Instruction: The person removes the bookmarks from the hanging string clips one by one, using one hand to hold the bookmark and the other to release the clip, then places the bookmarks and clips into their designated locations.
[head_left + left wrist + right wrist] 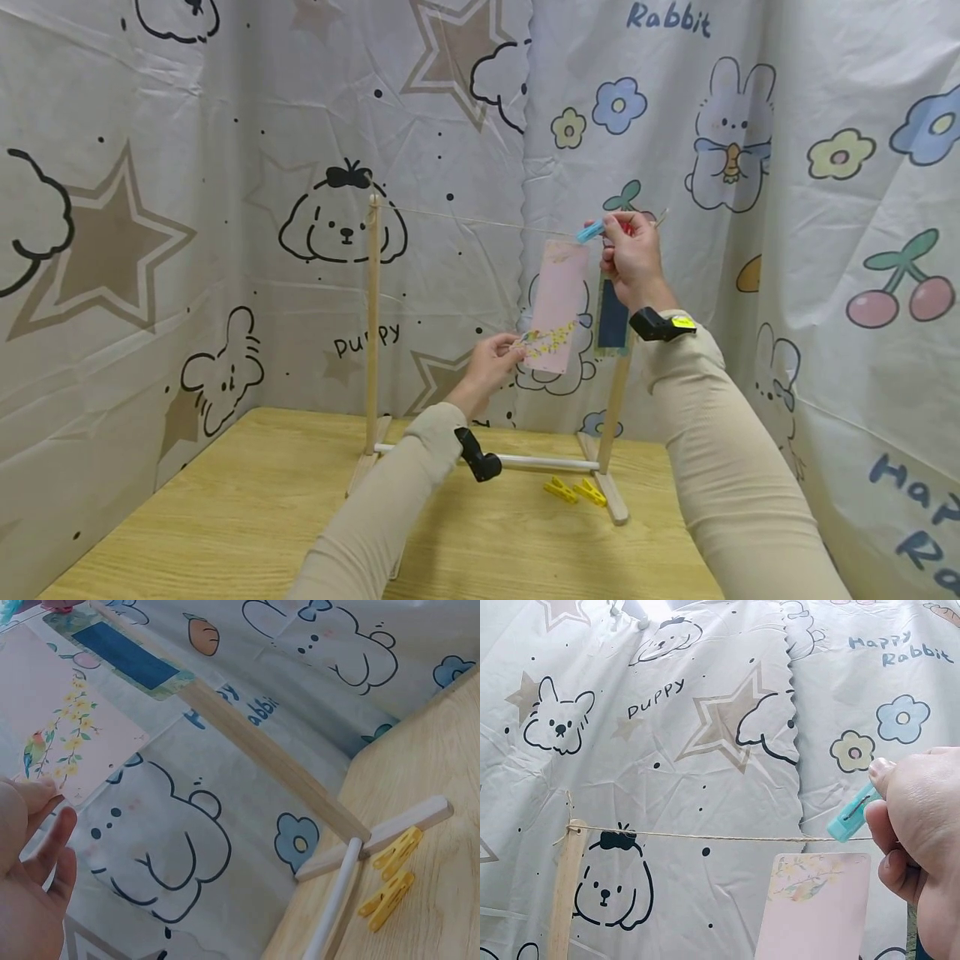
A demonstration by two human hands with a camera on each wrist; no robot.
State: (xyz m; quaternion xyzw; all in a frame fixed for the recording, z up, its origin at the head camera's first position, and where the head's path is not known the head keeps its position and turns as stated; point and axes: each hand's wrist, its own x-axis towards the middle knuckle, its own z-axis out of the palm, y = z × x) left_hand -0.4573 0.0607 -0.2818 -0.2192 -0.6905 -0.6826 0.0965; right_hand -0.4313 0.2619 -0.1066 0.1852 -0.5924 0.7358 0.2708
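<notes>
A pink card [557, 308] with printed yellow flowers and a bird is pinched at its lower left edge by my left hand [495, 367]. Its top edge reaches close under a thin string [667, 835]. My right hand [632, 254] pinches a light blue clothespin [847, 819] between thumb and fingers, its tip right at the string and just above the card's top right corner. Behind the right hand hangs a dark blue card [124, 654] with a patterned border; a red clip [64, 604] shows at its top, partly hidden.
The string runs from a left wooden post [372, 325] toward a right post [617, 400], joined below by a white bar [551, 462]. Two yellow clothespins [560, 490] lie by the right foot on the wooden table [225, 517]. A printed curtain [450, 167] stands behind.
</notes>
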